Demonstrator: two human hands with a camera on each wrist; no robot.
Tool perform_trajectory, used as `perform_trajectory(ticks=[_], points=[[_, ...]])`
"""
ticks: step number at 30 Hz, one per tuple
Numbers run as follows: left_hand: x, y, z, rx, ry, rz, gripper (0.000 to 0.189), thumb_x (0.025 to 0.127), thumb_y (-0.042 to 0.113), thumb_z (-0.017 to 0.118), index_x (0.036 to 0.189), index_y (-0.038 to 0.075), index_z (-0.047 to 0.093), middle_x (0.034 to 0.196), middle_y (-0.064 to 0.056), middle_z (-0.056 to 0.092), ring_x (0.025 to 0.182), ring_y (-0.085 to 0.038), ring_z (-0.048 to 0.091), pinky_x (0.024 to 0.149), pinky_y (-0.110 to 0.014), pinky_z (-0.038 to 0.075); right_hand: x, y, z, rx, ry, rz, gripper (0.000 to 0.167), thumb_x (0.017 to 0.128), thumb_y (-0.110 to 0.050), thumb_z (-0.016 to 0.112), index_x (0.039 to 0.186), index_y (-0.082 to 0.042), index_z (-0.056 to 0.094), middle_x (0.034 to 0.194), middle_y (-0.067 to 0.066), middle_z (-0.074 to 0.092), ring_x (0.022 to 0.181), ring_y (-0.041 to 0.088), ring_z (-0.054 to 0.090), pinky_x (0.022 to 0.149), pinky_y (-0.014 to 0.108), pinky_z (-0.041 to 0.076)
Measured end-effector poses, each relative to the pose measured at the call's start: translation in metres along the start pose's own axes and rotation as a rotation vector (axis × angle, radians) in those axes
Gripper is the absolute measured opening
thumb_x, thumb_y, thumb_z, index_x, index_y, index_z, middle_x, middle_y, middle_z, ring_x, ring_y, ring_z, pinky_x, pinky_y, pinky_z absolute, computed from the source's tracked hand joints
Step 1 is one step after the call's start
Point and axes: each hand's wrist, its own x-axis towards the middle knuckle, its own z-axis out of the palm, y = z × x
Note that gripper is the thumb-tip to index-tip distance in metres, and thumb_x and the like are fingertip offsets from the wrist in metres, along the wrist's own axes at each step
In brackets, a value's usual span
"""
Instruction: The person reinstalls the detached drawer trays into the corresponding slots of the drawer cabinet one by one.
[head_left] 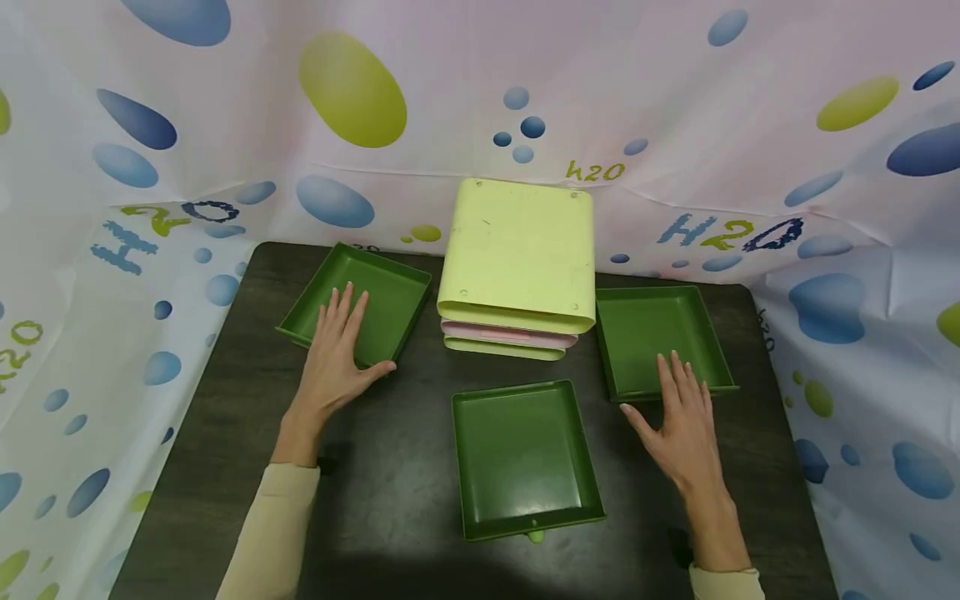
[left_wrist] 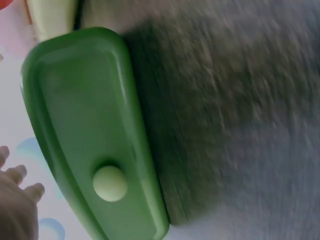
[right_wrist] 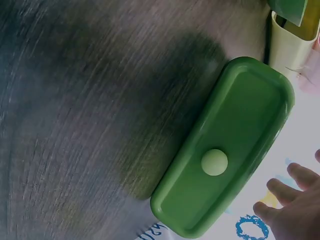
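Three shallow green drawers stand on the dark table. My left hand (head_left: 333,358) is spread over the left drawer (head_left: 393,292), its fingers straight and overlapping the inside. At the right drawer (head_left: 652,321), my right hand (head_left: 682,437) reaches across the near edge with fingers extended. Neither hand grips anything. The third drawer (head_left: 521,450) sits between my forearms, a pale green knob (head_left: 536,537) at its near side. Each wrist view shows a drawer front with a round knob: the left knob (left_wrist: 110,183) and the right knob (right_wrist: 215,162).
A pale yellow open-ended casing (head_left: 517,250) stands at the table's back middle, with pink and yellow layers (head_left: 510,333) below it. Behind the dark wooden table (head_left: 397,467) hangs a white curtain (head_left: 450,83) printed with blue and green drops.
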Motion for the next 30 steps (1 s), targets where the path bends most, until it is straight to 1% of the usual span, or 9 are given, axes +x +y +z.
perform_trajectory(ticks=[2,6,10,14,20,23,26,28,30], points=[[0.002,0.002,0.001,-0.009,0.020,0.015,0.112,0.081,0.088,0.037,0.160,0.010,0.022,0.164,-0.018,0.013,0.152,-0.037,0.004,0.119,-0.060,0.008,0.000,-0.002,0.000,0.021,0.030,-0.020,0.088,0.091,-0.055,0.065,0.158,-0.011,0.028,0.158,0.022,0.029,0.140,0.050,0.030,0.109,0.071,0.019],[0.009,0.007,0.003,-0.035,0.045,0.046,0.108,0.083,0.086,0.038,0.160,0.012,0.023,0.164,-0.018,0.015,0.151,-0.037,0.006,0.118,-0.061,0.011,-0.002,-0.008,0.000,0.063,0.130,-0.082,0.085,0.093,-0.065,0.055,0.153,-0.006,0.039,0.148,0.025,0.043,0.126,0.051,0.043,0.100,0.070,0.029],[0.017,0.015,0.006,-0.125,0.057,0.044,0.104,0.083,0.084,0.042,0.160,0.015,0.024,0.165,-0.013,0.016,0.152,-0.035,0.008,0.114,-0.066,0.018,-0.006,-0.017,0.005,0.097,0.189,-0.135,0.082,0.094,-0.066,0.052,0.146,-0.002,0.048,0.134,0.028,0.052,0.112,0.050,0.048,0.088,0.065,0.035],[0.025,0.025,0.006,-0.242,0.060,0.027,0.101,0.084,0.083,0.044,0.160,0.020,0.024,0.165,-0.008,0.016,0.152,-0.030,0.011,0.109,-0.070,0.024,-0.013,-0.026,0.014,0.125,0.156,-0.147,0.082,0.094,-0.065,0.052,0.145,-0.001,0.049,0.128,0.028,0.052,0.110,0.047,0.049,0.088,0.063,0.036],[0.031,0.036,0.010,-0.351,0.070,0.021,0.100,0.084,0.082,0.045,0.160,0.020,0.025,0.165,-0.003,0.018,0.151,-0.029,0.016,0.109,-0.070,0.023,-0.022,-0.031,0.021,0.132,0.084,-0.140,0.086,0.092,-0.071,0.049,0.147,-0.004,0.048,0.131,0.025,0.051,0.111,0.045,0.050,0.089,0.062,0.036],[0.032,0.038,0.011,-0.374,0.086,0.029,0.098,0.085,0.080,0.047,0.159,0.020,0.026,0.165,-0.002,0.020,0.150,-0.030,0.019,0.109,-0.070,0.024,-0.024,-0.030,0.022,0.131,0.066,-0.146,0.081,0.092,-0.063,0.059,0.147,-0.005,0.048,0.131,0.025,0.052,0.109,0.044,0.051,0.087,0.061,0.037],[0.035,0.039,0.012,-0.392,0.097,0.037,0.098,0.085,0.080,0.047,0.159,0.019,0.028,0.164,-0.002,0.022,0.149,-0.030,0.022,0.108,-0.069,0.025,-0.026,-0.032,0.023,0.125,0.041,-0.130,0.079,0.085,-0.044,0.077,0.148,-0.007,0.046,0.132,0.023,0.052,0.108,0.041,0.054,0.084,0.058,0.042],[0.037,0.039,0.014,-0.432,0.106,0.050,0.098,0.086,0.080,0.046,0.158,0.015,0.030,0.163,-0.004,0.024,0.148,-0.029,0.024,0.108,-0.068,0.028,-0.028,-0.036,0.022,0.116,0.018,-0.112,0.084,0.079,-0.031,0.085,0.150,-0.010,0.045,0.133,0.020,0.052,0.102,0.037,0.059,0.076,0.052,0.048],[0.041,0.040,0.015,-0.495,0.120,0.064,0.099,0.086,0.079,0.047,0.157,0.011,0.032,0.162,-0.007,0.026,0.147,-0.030,0.027,0.106,-0.067,0.032,-0.030,-0.039,0.022,0.118,-0.008,-0.091,0.087,0.076,-0.025,0.087,0.150,-0.013,0.044,0.131,0.017,0.053,0.092,0.029,0.061,0.063,0.041,0.049]])
